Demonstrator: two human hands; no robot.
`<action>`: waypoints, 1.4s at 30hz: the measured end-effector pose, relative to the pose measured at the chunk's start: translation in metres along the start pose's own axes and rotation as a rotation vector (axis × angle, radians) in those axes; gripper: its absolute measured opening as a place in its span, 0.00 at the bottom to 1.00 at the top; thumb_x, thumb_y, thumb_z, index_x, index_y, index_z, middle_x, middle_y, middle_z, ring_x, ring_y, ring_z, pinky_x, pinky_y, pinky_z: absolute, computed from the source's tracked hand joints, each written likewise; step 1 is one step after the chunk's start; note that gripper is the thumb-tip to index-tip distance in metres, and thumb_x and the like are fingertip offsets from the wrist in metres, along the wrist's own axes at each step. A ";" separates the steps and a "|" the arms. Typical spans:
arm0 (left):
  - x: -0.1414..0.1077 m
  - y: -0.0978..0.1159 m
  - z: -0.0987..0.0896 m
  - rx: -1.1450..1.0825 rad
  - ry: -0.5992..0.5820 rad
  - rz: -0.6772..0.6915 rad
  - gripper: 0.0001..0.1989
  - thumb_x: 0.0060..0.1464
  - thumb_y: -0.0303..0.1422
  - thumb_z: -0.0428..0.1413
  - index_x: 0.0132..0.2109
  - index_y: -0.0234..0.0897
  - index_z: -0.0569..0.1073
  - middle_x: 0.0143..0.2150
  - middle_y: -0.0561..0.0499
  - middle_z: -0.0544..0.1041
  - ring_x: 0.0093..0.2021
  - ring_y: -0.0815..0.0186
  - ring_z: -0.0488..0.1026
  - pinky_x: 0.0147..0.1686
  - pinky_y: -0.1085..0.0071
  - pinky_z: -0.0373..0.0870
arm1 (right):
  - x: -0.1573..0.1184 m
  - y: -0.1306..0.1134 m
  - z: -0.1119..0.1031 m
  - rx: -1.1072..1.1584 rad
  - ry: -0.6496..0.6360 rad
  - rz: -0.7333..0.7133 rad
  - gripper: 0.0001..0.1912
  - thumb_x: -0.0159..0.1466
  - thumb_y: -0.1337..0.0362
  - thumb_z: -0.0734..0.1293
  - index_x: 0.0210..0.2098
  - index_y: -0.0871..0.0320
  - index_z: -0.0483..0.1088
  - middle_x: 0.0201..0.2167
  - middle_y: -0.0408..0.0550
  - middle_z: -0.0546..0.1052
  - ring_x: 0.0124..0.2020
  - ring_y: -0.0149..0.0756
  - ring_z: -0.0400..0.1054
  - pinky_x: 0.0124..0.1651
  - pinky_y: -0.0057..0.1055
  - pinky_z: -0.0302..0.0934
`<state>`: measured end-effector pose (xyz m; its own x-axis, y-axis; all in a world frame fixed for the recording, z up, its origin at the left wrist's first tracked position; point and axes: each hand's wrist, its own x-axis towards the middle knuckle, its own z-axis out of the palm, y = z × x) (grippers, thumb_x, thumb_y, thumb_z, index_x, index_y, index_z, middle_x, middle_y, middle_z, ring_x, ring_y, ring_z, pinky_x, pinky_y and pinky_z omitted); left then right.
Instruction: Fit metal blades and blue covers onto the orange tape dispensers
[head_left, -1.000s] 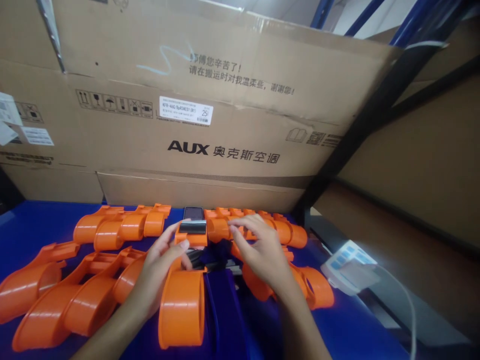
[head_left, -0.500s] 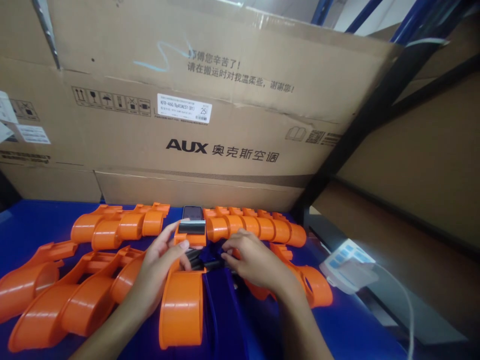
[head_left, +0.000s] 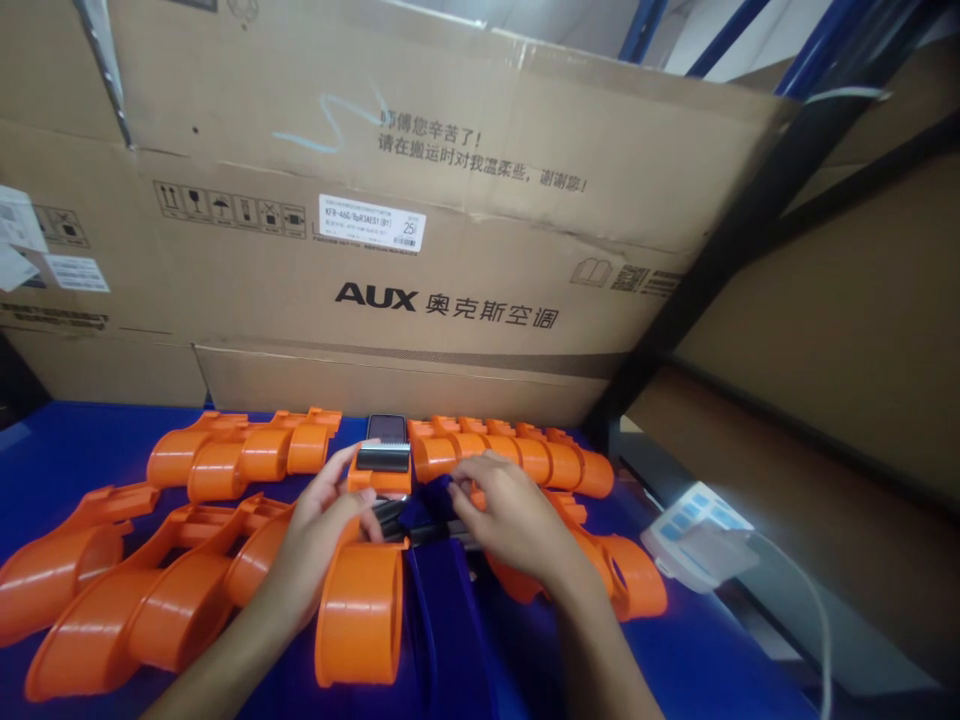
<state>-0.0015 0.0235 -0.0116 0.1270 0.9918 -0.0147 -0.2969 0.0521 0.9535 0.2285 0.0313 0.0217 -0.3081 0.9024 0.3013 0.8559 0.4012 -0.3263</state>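
Note:
My left hand (head_left: pixel 326 520) is closed round an orange tape dispenser (head_left: pixel 381 482), its black roller and serrated metal edge facing up. The round orange hub (head_left: pixel 360 615) below the hand appears to be part of it. My right hand (head_left: pixel 502 510) is just to the right, thumb and fingers pinched at a small dark blue piece (head_left: pixel 433 500); its exact kind is unclear. Black rod-like parts (head_left: pixel 390 515) lie between the hands. Beneath them stands a dark blue container (head_left: pixel 450 610), its inside mostly shadowed.
Orange dispensers (head_left: pixel 180 610) lie in rows at left, more (head_left: pixel 517 455) at back right. A dark phone-like device (head_left: pixel 387 428) lies behind my left hand. A large cardboard box (head_left: pixel 480 240) walls the back. A white device with a cable (head_left: pixel 697 535) sits at right beside a dark rack post (head_left: pixel 690 270).
My right hand has risen slightly, and the dark blue piece at its fingertips has lifted and shows more. The left hand's hold is unchanged; the view has shifted a little.

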 end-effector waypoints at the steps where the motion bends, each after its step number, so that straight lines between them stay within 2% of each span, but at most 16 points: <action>1: 0.000 -0.001 -0.001 0.000 0.003 0.005 0.31 0.58 0.37 0.60 0.67 0.37 0.68 0.21 0.54 0.79 0.22 0.68 0.70 0.29 0.74 0.64 | -0.001 0.000 0.000 0.031 0.034 0.010 0.09 0.68 0.68 0.65 0.30 0.55 0.67 0.30 0.45 0.76 0.35 0.39 0.70 0.40 0.33 0.61; 3: 0.001 -0.003 -0.002 0.000 0.002 0.027 0.30 0.57 0.37 0.61 0.66 0.38 0.69 0.21 0.55 0.78 0.22 0.67 0.71 0.29 0.73 0.65 | -0.002 -0.001 0.000 0.130 0.102 0.030 0.09 0.70 0.66 0.64 0.32 0.55 0.69 0.29 0.44 0.76 0.33 0.38 0.70 0.37 0.32 0.61; 7: 0.003 -0.010 -0.002 -0.038 -0.038 0.072 0.27 0.60 0.38 0.64 0.64 0.41 0.71 0.26 0.54 0.80 0.29 0.63 0.78 0.38 0.68 0.73 | -0.002 -0.005 0.006 0.419 0.255 0.032 0.09 0.73 0.61 0.63 0.37 0.55 0.70 0.28 0.43 0.77 0.29 0.36 0.72 0.35 0.31 0.64; 11: 0.005 -0.016 -0.002 -0.061 -0.057 0.069 0.27 0.59 0.41 0.66 0.62 0.43 0.71 0.38 0.49 0.85 0.26 0.65 0.77 0.30 0.70 0.73 | -0.001 -0.019 0.018 0.593 0.378 -0.011 0.07 0.73 0.61 0.65 0.39 0.55 0.70 0.31 0.44 0.78 0.32 0.36 0.74 0.36 0.30 0.67; 13: 0.005 -0.015 -0.001 -0.059 -0.046 0.075 0.27 0.58 0.41 0.67 0.61 0.43 0.71 0.40 0.48 0.85 0.29 0.63 0.80 0.28 0.71 0.74 | -0.003 -0.026 0.023 0.596 0.403 -0.035 0.07 0.73 0.62 0.64 0.38 0.54 0.70 0.30 0.44 0.76 0.30 0.35 0.73 0.35 0.29 0.66; 17: 0.003 -0.009 0.000 -0.024 -0.033 0.102 0.25 0.58 0.41 0.67 0.60 0.43 0.72 0.45 0.47 0.85 0.42 0.56 0.83 0.31 0.71 0.77 | -0.006 -0.036 0.029 0.478 0.521 -0.049 0.06 0.71 0.65 0.64 0.37 0.54 0.70 0.27 0.42 0.74 0.28 0.33 0.70 0.33 0.29 0.65; 19: 0.002 -0.008 0.000 -0.010 -0.020 0.098 0.25 0.58 0.41 0.67 0.59 0.43 0.73 0.45 0.47 0.85 0.43 0.55 0.84 0.31 0.71 0.78 | -0.007 -0.037 0.030 0.427 0.588 -0.041 0.04 0.71 0.66 0.65 0.37 0.54 0.69 0.27 0.41 0.74 0.27 0.33 0.70 0.33 0.29 0.65; 21: 0.002 -0.008 0.000 0.000 -0.004 0.087 0.24 0.57 0.41 0.67 0.58 0.42 0.74 0.44 0.46 0.85 0.39 0.57 0.84 0.30 0.71 0.78 | -0.008 -0.037 0.031 0.391 0.620 -0.041 0.04 0.70 0.67 0.65 0.37 0.53 0.68 0.27 0.41 0.74 0.27 0.34 0.70 0.33 0.29 0.65; 26: 0.000 -0.007 0.000 0.013 -0.004 0.084 0.22 0.57 0.42 0.67 0.56 0.42 0.75 0.42 0.47 0.85 0.32 0.60 0.82 0.28 0.70 0.77 | -0.010 -0.040 0.033 0.351 0.541 -0.136 0.06 0.70 0.67 0.66 0.35 0.53 0.68 0.29 0.44 0.74 0.30 0.36 0.71 0.34 0.31 0.65; 30: -0.002 -0.005 0.001 0.047 0.020 0.101 0.22 0.58 0.42 0.67 0.56 0.43 0.76 0.38 0.49 0.84 0.28 0.62 0.79 0.28 0.70 0.76 | -0.011 -0.043 0.033 0.357 0.472 -0.230 0.05 0.69 0.69 0.65 0.37 0.53 0.68 0.31 0.46 0.75 0.32 0.38 0.71 0.36 0.33 0.66; 38: -0.001 -0.012 -0.003 0.085 0.070 0.106 0.28 0.55 0.42 0.68 0.60 0.42 0.73 0.37 0.51 0.82 0.26 0.64 0.78 0.30 0.69 0.77 | -0.009 -0.038 0.034 0.319 0.445 -0.312 0.06 0.69 0.71 0.64 0.39 0.53 0.67 0.35 0.48 0.78 0.36 0.40 0.73 0.41 0.36 0.69; 42: 0.000 -0.013 -0.003 0.114 0.067 0.121 0.27 0.56 0.43 0.68 0.59 0.42 0.72 0.38 0.52 0.81 0.26 0.66 0.77 0.30 0.69 0.78 | -0.007 -0.033 0.036 0.284 0.423 -0.350 0.07 0.69 0.72 0.64 0.40 0.52 0.67 0.38 0.50 0.78 0.39 0.42 0.74 0.45 0.39 0.70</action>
<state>-0.0008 0.0234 -0.0247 0.0320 0.9958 0.0858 -0.1967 -0.0779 0.9774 0.1871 0.0176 -0.0018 -0.3094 0.5926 0.7437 0.5717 0.7409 -0.3525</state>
